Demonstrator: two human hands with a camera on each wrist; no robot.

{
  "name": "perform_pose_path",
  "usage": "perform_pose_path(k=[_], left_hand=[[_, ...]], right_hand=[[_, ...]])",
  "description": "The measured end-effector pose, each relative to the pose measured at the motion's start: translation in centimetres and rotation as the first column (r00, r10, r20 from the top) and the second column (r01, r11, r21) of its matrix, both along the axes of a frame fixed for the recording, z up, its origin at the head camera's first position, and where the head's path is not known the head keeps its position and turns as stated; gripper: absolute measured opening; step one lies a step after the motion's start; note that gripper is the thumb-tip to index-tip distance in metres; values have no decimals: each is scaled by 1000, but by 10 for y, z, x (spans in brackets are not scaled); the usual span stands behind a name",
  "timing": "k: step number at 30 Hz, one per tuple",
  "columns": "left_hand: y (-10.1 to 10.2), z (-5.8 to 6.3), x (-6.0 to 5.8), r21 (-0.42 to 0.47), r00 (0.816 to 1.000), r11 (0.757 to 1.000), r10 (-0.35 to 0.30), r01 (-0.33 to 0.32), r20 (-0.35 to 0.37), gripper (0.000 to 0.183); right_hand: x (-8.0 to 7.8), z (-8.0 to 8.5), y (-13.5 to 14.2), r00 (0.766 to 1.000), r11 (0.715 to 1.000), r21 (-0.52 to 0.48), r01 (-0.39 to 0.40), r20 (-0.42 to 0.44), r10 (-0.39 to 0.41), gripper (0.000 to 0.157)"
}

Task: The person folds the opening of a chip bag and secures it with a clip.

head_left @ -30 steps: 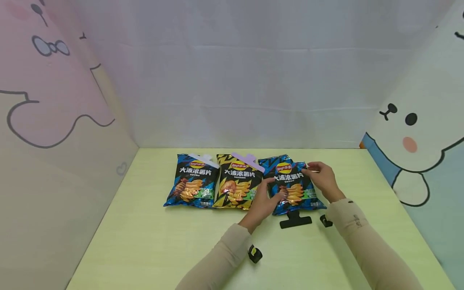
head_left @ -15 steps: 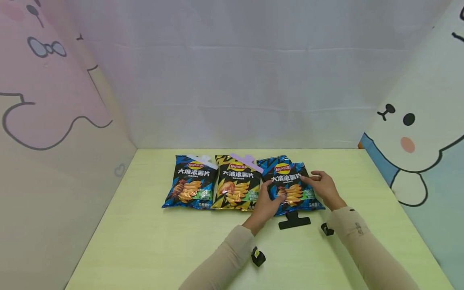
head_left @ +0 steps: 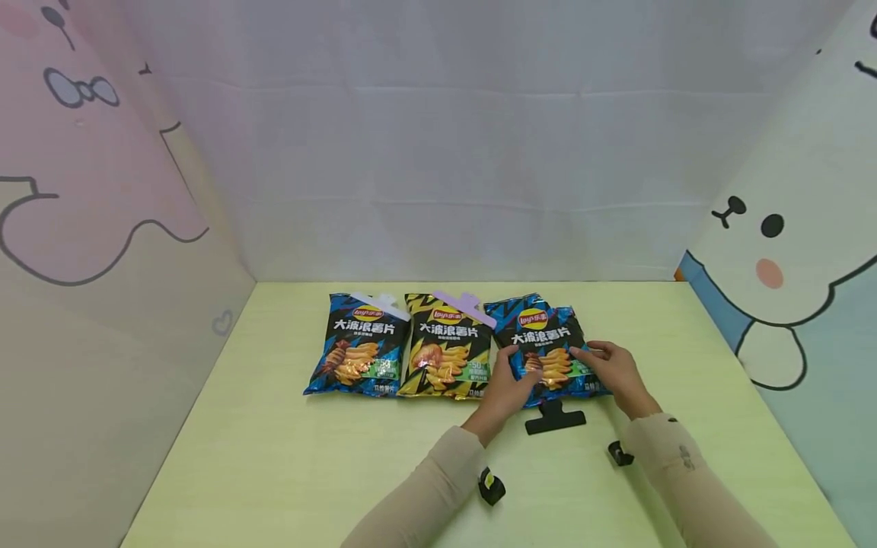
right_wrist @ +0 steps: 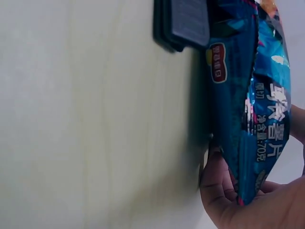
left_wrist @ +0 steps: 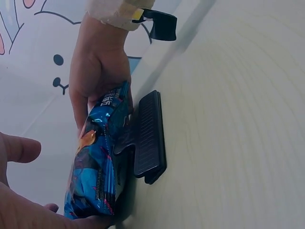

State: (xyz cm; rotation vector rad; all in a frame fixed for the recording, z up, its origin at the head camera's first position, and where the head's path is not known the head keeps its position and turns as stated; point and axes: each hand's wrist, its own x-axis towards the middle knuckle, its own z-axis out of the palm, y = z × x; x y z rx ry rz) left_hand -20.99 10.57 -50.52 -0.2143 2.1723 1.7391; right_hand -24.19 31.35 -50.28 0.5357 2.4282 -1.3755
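A blue bag of potato chips [head_left: 548, 342] lies at the right end of a row of bags. My left hand [head_left: 505, 387] holds its left side, the thumb over the printed front and fingers by the left edge. On the opposite side, my right hand [head_left: 615, 373] grips the lower right edge; in the right wrist view, fingers [right_wrist: 217, 183] curl beneath the bag's corner. A black clip [head_left: 555, 418] lies on the table just below the bag's bottom edge, its handle close to the bag in the left wrist view.
Left of it lie a yellow bag of chips [head_left: 445, 350] with a purple clip [head_left: 466, 307] across its top, and another blue bag [head_left: 359, 346] with a white clip [head_left: 380, 304]. Printed cloth walls enclose the pale table [head_left: 274, 464] at the back and sides.
My right hand has slid from the bag's top right corner down its right side. The left hand stays at the left side, and the bag keeps its place.
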Motion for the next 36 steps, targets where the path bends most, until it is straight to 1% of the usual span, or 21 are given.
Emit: perform_pose_path(k=[3, 9, 16, 21, 28, 32, 36], left_hand=[[2, 1, 0, 3, 1000, 1000, 2, -2, 8, 61], [3, 3, -2, 42, 1000, 999, -15, 15, 2, 58], [5, 5, -2, 36, 1000, 999, -5, 4, 17, 56], [5, 5, -2, 45, 1000, 999, -3, 3, 14, 56], [2, 9, -1, 67, 999, 997, -32, 32, -14, 57], [-2, 13, 1, 83, 999, 996, -37, 39, -22, 57], [-6, 14, 2, 88, 998, 995, -42, 45, -38, 58]], right_hand=[[4, 0, 0, 1000, 1000, 6, 0, 2, 0, 87], [10, 1, 0, 1000, 1000, 3, 12, -9, -12, 89], [11, 0, 0, 1000, 1000, -12, 17, -24, -17, 90], [12, 3, 0, 999, 999, -24, 25, -28, -26, 89], [15, 9, -2, 997, 997, -50, 53, -53, -56, 85], [17, 14, -4, 997, 997, -61, 52, -60, -55, 84], [18, 19, -7, 996, 994, -85, 66, -59, -71, 83]])
